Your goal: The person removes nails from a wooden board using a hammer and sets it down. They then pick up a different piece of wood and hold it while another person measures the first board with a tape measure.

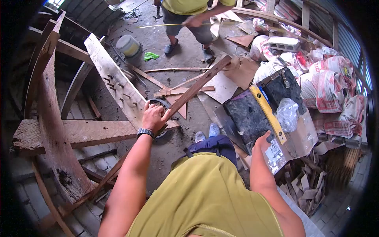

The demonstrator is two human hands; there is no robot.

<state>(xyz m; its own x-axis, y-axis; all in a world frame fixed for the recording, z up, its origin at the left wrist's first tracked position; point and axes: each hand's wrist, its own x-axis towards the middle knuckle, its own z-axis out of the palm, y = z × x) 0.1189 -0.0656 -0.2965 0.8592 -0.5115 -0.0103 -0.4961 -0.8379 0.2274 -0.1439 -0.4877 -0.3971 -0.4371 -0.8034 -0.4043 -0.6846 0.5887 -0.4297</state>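
My left hand (154, 118), with a watch on its wrist, closes around the near end of a long wooden slat (201, 85) that slants up to the right. Under this hand is a dark round container (161, 103), mostly hidden. Beside it a pale curved plank (114, 77) has several nails sticking out. My right hand (260, 143) is at the near edge of a flattened cardboard piece (302, 136); its thumb shows but its other fingers are hidden. Close to it lies a yellow spirit level (268, 114), across a black case (244, 114) with a clear plastic bag (287, 114) alongside.
A co-worker (185, 19) stands ahead, holding a thin yellow strip. White-and-red sacks (325, 85) are piled at the right, above scrap wood (306, 183). Heavy curved timbers (55, 118) and a thick beam (94, 132) stand at the left. A bucket (128, 45) is on the floor.
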